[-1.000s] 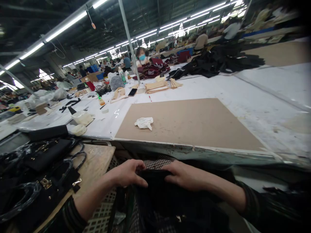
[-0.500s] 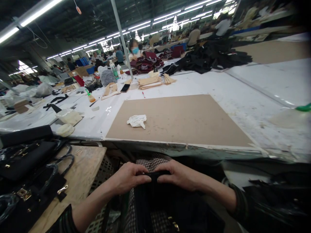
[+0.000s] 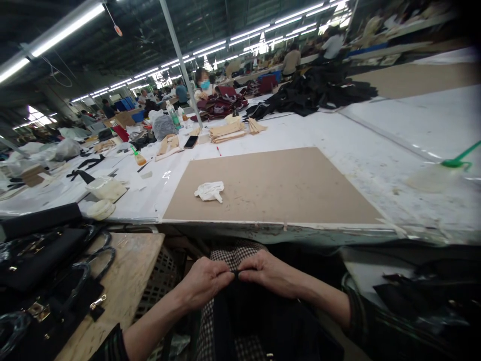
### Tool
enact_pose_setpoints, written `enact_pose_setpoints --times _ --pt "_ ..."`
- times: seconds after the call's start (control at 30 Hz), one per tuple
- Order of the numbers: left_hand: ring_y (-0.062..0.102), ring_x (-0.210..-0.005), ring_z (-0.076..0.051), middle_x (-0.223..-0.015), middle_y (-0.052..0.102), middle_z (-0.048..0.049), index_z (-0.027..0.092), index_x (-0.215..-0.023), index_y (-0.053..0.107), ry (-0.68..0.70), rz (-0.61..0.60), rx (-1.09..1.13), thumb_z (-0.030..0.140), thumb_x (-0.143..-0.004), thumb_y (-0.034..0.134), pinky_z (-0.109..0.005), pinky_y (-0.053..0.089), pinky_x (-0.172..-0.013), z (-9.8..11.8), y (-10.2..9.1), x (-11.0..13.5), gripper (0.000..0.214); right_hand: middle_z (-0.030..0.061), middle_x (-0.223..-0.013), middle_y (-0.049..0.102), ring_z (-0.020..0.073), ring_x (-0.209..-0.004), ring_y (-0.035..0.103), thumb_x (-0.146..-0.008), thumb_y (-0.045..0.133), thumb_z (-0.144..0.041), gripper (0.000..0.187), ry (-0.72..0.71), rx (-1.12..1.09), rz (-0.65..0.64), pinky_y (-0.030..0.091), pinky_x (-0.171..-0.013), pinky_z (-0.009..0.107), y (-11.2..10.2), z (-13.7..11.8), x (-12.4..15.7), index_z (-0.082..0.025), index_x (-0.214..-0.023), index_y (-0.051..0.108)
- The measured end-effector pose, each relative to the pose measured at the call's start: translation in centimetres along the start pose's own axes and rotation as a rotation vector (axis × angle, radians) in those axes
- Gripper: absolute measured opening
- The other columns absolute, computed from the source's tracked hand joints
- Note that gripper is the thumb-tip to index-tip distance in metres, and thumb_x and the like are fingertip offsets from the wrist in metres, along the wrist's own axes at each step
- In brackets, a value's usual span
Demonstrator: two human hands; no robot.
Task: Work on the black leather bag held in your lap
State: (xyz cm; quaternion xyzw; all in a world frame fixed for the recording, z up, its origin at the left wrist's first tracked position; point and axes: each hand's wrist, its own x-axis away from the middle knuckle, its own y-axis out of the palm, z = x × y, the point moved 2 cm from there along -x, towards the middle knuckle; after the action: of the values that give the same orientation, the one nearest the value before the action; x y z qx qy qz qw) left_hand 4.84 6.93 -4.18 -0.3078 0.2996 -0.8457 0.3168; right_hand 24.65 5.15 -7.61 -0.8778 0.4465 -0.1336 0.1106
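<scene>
A dark bag point(image 3: 259, 311) lies across my lap, over black-and-white checked cloth point(image 3: 235, 255). At the bag's upper edge my left hand point(image 3: 208, 281) pinches the black material between thumb and fingers. Close beside it, my right hand point(image 3: 263, 273) pinches the same edge, the fingertips of both hands nearly meeting. A small bit of gold-coloured metal shows low on the bag. Much of the bag is too dark to make out.
Ahead is the white worktable with a brown board point(image 3: 274, 185) and a crumpled white cloth point(image 3: 210, 191). Black bags with gold fittings point(image 3: 45, 271) lie on a wooden bench point(image 3: 139, 250) at left. A green-spouted bottle point(image 3: 432, 175) stands right. A masked person sits across the table.
My fingers have closed in tighter on the bag's edge, and my hands have come closer together. The view has shifted slightly, bringing more of the green-spouted bottle into sight.
</scene>
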Motion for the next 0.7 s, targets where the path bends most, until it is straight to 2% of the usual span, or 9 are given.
enact_pose_setpoints --times 0.07,0.13,0.23,0.3,0.37,0.47,0.6,0.7 --pt "0.038 -0.056 -0.009 -0.058 0.041 0.0047 0.016 -0.068 0.062 -0.034 -0.002 0.028 0.040 -0.091 0.050 -0.020 0.029 -0.051 0.1 -0.3 0.4 0.035 -0.0041 -0.062 0.051 0.0131 -0.060 0.044 -0.087 0.057 -0.032 0.023 -0.010 0.054 0.003 0.034 -0.057 0.023 0.0 -0.6 0.2 -0.018 -0.071 0.066" --pt "0.047 -0.058 -0.010 -0.060 0.049 0.0038 0.017 -0.074 0.067 -0.033 -0.003 -0.015 0.038 -0.090 0.051 -0.019 0.034 -0.054 0.4 -0.8 1.0 0.030 -0.0027 -0.066 0.057 0.0145 -0.063 0.048 -0.089 0.054 -0.033 0.024 -0.038 0.115 0.004 0.036 -0.058 0.023 0.0 -1.2 0.4 -0.019 -0.077 0.069" --pt "0.065 -0.073 -0.018 -0.077 0.070 -0.0024 0.020 -0.088 0.071 -0.011 -0.004 -0.225 0.030 -0.090 0.047 -0.022 0.046 -0.066 1.2 -1.2 1.4 0.027 -0.0003 -0.076 0.067 0.0176 -0.069 0.056 -0.091 0.053 -0.036 0.024 -0.087 0.192 0.002 0.041 -0.065 0.024 0.2 -1.9 0.2 -0.022 -0.091 0.073" --pt "0.070 -0.085 -0.025 -0.092 0.075 -0.0087 0.021 -0.097 0.072 -0.029 -0.037 -0.375 0.026 -0.089 0.043 -0.030 0.051 -0.075 1.8 -1.0 1.3 0.030 0.0002 -0.082 0.071 0.0188 -0.073 0.059 -0.090 0.053 -0.035 0.023 -0.118 0.242 0.000 0.042 -0.068 0.025 0.4 -2.2 -0.1 -0.024 -0.094 0.073" --pt "0.071 -0.092 -0.032 -0.101 0.075 -0.0147 0.018 -0.104 0.071 -0.079 -0.079 -0.477 0.024 -0.088 0.042 -0.039 0.054 -0.080 2.3 -0.7 1.1 0.034 0.0000 -0.081 0.072 0.0189 -0.073 0.061 -0.089 0.053 -0.032 0.022 -0.132 0.310 0.022 0.041 -0.067 0.025 0.7 -2.3 -0.5 -0.025 -0.092 0.073" --pt "0.071 -0.096 -0.038 -0.103 0.074 -0.0204 0.013 -0.107 0.071 -0.157 -0.106 -0.542 0.021 -0.087 0.041 -0.048 0.055 -0.084 2.6 -0.2 1.0 0.037 -0.0001 -0.072 0.069 0.0184 -0.068 0.060 -0.087 0.053 -0.028 0.020 -0.091 0.456 0.072 0.035 -0.061 0.026 1.3 -2.1 -0.9 -0.023 -0.078 0.070" --pt "0.070 -0.099 -0.039 -0.104 0.074 -0.0210 0.012 -0.110 0.071 -0.228 -0.122 -0.562 0.021 -0.086 0.043 -0.049 0.055 -0.086 2.3 0.0 1.3 0.038 -0.0007 -0.061 0.061 0.0172 -0.062 0.056 -0.084 0.054 -0.029 0.024 -0.024 0.627 0.109 0.026 -0.056 0.028 1.9 -2.1 -0.8 -0.020 -0.063 0.057" --pt "0.070 -0.101 -0.039 -0.107 0.074 -0.0201 0.014 -0.111 0.071 -0.265 -0.115 -0.555 0.022 -0.087 0.043 -0.048 0.056 -0.084 2.2 -0.2 1.6 0.038 -0.0018 -0.058 0.059 0.0160 -0.060 0.055 -0.084 0.053 -0.028 0.024 -0.025 0.633 0.089 0.024 -0.055 0.028 1.8 -2.7 -0.4 -0.019 -0.061 0.052"
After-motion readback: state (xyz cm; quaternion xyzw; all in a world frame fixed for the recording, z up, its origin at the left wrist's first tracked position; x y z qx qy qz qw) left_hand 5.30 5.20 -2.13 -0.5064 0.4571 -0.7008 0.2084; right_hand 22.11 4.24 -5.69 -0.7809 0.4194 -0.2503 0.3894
